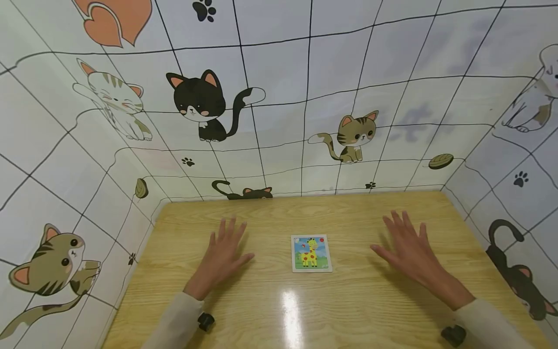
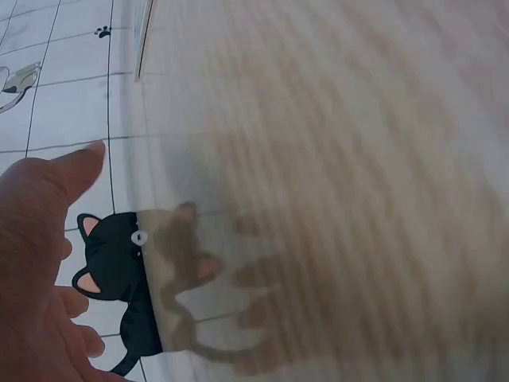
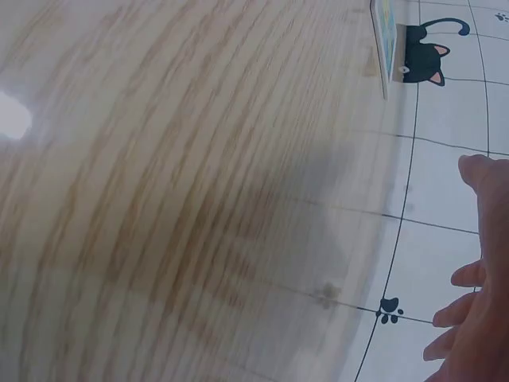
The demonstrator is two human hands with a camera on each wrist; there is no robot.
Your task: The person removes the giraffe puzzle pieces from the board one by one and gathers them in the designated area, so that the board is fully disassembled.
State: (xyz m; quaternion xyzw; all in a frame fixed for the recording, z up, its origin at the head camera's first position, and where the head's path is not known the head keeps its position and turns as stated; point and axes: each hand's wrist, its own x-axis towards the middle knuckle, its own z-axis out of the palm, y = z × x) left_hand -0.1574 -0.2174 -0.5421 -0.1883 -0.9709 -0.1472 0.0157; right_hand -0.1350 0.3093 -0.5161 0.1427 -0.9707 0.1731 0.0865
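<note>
Head view from above, forward and down; 2 close, low wrist views across the same tabletop (image 1: 348, 295)

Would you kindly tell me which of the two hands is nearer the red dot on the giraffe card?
The right hand; the red dot is at the upper right of the giraffe card, while the left hand is beyond its opposite edge.

Card (image 1: 311, 253) lies flat on the worktop (image 1: 261, 295), near mid-width, between the hands: left hand (image 1: 221, 257) to its left, right hand (image 1: 411, 253) to its right, both over the worktop and apart from the card. Back wall (image 1: 283, 121) stands behind the worktop's far edge; left wall (image 1: 39, 121) and right wall (image 1: 534, 194) flank it.
</note>
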